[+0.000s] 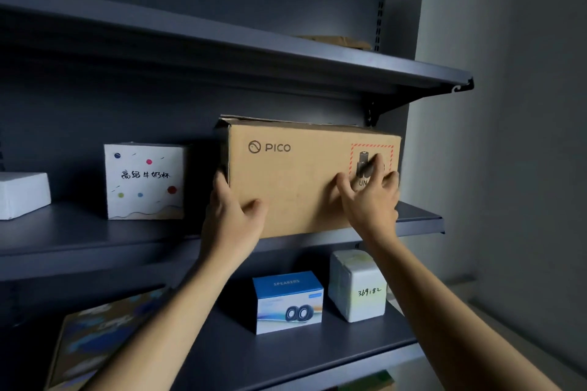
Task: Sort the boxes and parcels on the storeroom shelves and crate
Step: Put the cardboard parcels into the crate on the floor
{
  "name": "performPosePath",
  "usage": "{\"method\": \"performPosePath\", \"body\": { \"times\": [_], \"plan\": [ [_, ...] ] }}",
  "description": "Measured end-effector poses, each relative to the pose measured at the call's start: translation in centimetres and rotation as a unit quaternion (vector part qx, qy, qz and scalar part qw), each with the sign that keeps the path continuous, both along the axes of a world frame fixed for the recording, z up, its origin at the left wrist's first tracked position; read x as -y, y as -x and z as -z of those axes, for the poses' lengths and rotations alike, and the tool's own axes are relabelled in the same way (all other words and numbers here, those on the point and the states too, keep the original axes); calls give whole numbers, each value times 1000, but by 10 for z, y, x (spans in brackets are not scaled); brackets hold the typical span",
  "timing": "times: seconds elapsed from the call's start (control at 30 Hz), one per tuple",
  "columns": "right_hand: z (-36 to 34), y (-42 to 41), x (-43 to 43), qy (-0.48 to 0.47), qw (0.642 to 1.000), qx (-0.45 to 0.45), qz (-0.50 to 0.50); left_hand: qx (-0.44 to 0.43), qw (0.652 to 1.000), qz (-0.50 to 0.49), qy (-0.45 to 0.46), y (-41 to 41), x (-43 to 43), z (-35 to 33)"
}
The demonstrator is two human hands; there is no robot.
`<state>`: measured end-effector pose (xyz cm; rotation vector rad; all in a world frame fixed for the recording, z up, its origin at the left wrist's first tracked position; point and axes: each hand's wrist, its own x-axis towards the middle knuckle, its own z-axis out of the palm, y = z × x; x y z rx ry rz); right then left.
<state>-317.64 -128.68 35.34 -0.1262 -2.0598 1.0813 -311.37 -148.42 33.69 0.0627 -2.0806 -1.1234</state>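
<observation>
Evidently early — left hand (233,216) grips the PICO box (295,181), right hand (371,203) fingers (373,165) splayed on it. Parcel (357,286) below it (likely unsorted) waits.

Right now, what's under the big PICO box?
The middle shelf holds the PICO box. On the lower shelf stand a blue speakers box and a white parcel. The box covers the spot right beneath it, so that is hidden.

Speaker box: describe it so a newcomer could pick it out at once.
On the dark shelving, find the big brown PICO carton. On the shelf directly below it stands the speaker box, left of a white wrapped parcel. It alone is blue and white, with two round black speakers pictured on its front.
</observation>
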Motion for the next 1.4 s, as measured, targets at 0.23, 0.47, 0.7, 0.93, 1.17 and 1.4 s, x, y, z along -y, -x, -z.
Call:
{"method": "performPosePath", "body": {
  "times": [0.23, 0.47, 0.7, 0.93, 1.17, 1.4],
  "plan": [
    [1, -35, 30, -52, 976, -98, -186, -131, 980, -19, 148, -22, -55, 18],
    [-8, -46, 8, -16, 962, -113, -248, -187, 972, 40, 136, -19, -100, 22],
    [-11, -39, -11, -38, 974, -88, -206, -195, 977, -34, 78, 9, -65, -4],
    [-1, -35, -27, 10, 979, -101, -175, -25, 996, -72, -52, 34, -35, -19],
    [1, -26, -40, 70, 980, -112, -148, 30, 990, 27, -137, 40, -31, -22],
    [-1, -16, -55, 96, 979, -90, -158, -75, 993, -20, -93, 20, -48, -4]
  ]
}}
